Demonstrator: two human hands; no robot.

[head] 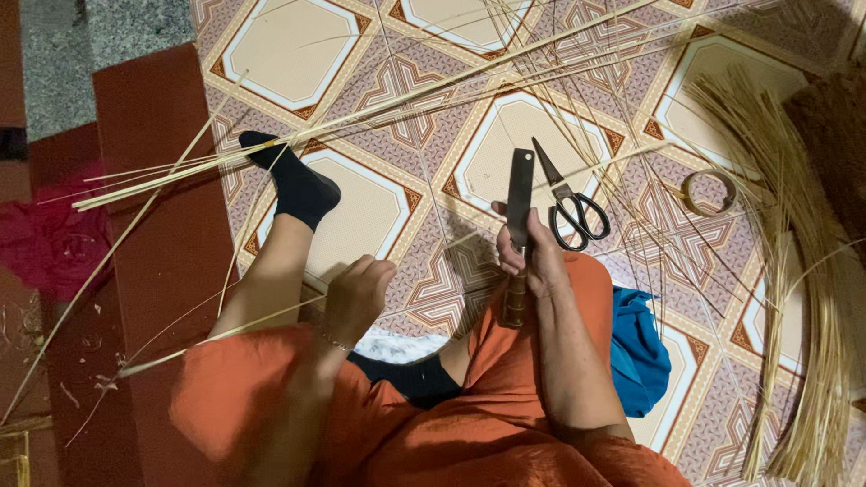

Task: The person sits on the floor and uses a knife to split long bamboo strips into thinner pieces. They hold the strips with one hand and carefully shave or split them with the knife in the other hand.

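The person sits on the patterned tile floor (361,216) in orange clothes, one black-socked foot (298,185) stretched toward the floor's far left part. The right hand (532,257) is clamped around the handle of a flat-bladed knife (520,194), fingers wrapped tight; the blade stands nearly upright in view, its long axis pointing away from the body toward the far side of the floor, and the wooden handle end pokes out below the fist against the right knee.

The left hand (356,293) is closed in a loose fist over a thin split strip of cane (225,332). That strip runs out from the fist to the person's left and slightly back toward the lap, crossing onto the dark red mat (153,180) along the floor's left edge. So the strip lies well to the left of the knife, with the left hand by far the nearer, and the blade stands almost crosswise to the strip's length.

Just beyond the knife tip lie black-handled scissors (568,203), and further right a roll of tape (708,191). A thick bundle of pale fibres (803,298) curves down the floor's right edge. Long canes (379,104) cross the far side. A blue cloth (639,347) sits beside the right thigh.
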